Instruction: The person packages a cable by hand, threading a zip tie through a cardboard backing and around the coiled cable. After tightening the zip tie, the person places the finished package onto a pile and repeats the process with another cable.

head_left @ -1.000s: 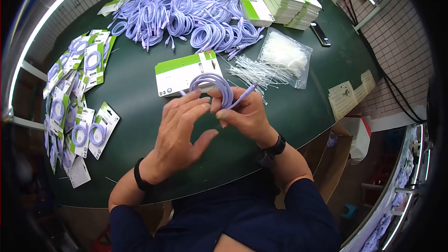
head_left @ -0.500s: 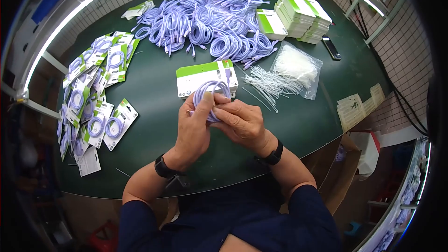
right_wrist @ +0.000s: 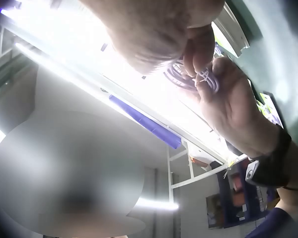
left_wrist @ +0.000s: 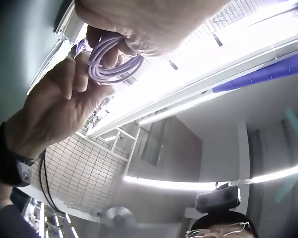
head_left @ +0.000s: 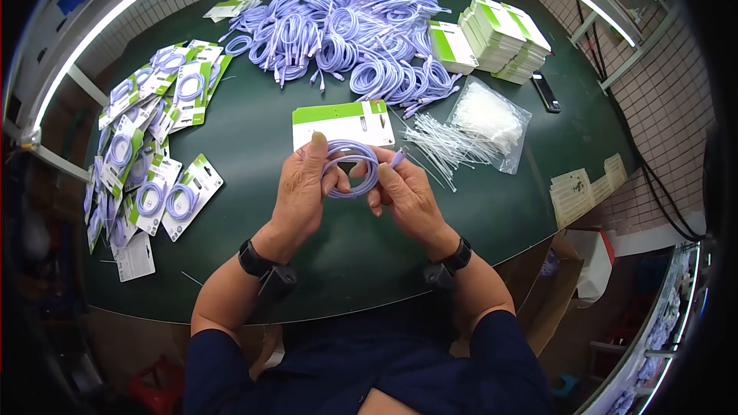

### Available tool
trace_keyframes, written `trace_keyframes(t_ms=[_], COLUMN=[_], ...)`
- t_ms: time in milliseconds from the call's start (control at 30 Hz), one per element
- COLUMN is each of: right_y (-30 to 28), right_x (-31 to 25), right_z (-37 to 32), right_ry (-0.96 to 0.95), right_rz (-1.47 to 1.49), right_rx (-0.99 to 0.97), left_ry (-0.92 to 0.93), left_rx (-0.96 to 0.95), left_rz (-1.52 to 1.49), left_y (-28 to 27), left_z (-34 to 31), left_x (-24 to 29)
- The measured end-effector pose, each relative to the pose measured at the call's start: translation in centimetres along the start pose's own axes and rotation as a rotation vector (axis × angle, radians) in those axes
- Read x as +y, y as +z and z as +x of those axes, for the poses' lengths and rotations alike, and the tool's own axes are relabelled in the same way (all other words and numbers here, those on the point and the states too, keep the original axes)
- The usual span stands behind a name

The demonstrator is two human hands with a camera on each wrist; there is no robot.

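Note:
Between the two hands a coiled lilac cable (head_left: 372, 172) forms a ring above the table. My left hand (head_left: 298, 190) holds the coil's left side between thumb and fingers. On its right side my right hand (head_left: 410, 201) pinches the coil, and a cable end plug (head_left: 397, 157) sticks up by the thumb. The same coil (left_wrist: 100, 69) appears in the left wrist view with both hands around it. A thin white cable tie (right_wrist: 204, 76) crosses the coil in the right wrist view. Just behind the hands lies a stack of green and white cards (head_left: 338, 117).
A large heap of lilac cables (head_left: 346, 27) covers the table's far side. Carded cables (head_left: 184, 198) pile up at the left. Loose cable ties (head_left: 446, 147), a bag of ties (head_left: 486, 124), stacked cards (head_left: 496, 34) and a black phone-like object (head_left: 546, 94) lie at the right.
The left hand, first spread beside the coil, came to grip it. Both hands have since moved a little apart, with the coil showing as a round ring between them.

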State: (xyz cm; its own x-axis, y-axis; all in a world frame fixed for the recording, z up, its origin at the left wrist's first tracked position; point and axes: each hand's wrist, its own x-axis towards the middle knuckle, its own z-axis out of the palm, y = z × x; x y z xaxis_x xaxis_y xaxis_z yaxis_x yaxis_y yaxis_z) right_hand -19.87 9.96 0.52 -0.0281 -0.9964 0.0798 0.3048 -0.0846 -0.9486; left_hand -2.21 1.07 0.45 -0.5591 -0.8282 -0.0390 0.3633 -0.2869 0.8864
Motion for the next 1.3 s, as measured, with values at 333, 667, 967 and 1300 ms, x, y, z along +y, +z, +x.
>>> trace_keyframes(t_ms=[333, 667, 967, 1300], right_y=[-1.0, -0.5, -0.7, -1.5], right_x=[2.6, 2.9, 3.1, 2.8], right_z=[1.1, 0.2, 0.2, 0.7], right_ry=[0.172, 0.011, -0.252, -0.086], right_rz=[0.411, -0.066, -0.353, -0.258], right_rx=[0.028, 0.054, 0.191, 0.135], left_ry=[0.077, 0.116, 0.206, 0.158], left_rx=[0.31, 0.079, -0.076, -0.145], left_rz=[-0.214, 0.117, 0.414, 0.562], left_y=[4.8, 0.4, 0.9, -0.6], left_z=[-0.1, 0.6, 0.4, 1.0], left_x=[0.0, -2.1, -1.2, -0.8])
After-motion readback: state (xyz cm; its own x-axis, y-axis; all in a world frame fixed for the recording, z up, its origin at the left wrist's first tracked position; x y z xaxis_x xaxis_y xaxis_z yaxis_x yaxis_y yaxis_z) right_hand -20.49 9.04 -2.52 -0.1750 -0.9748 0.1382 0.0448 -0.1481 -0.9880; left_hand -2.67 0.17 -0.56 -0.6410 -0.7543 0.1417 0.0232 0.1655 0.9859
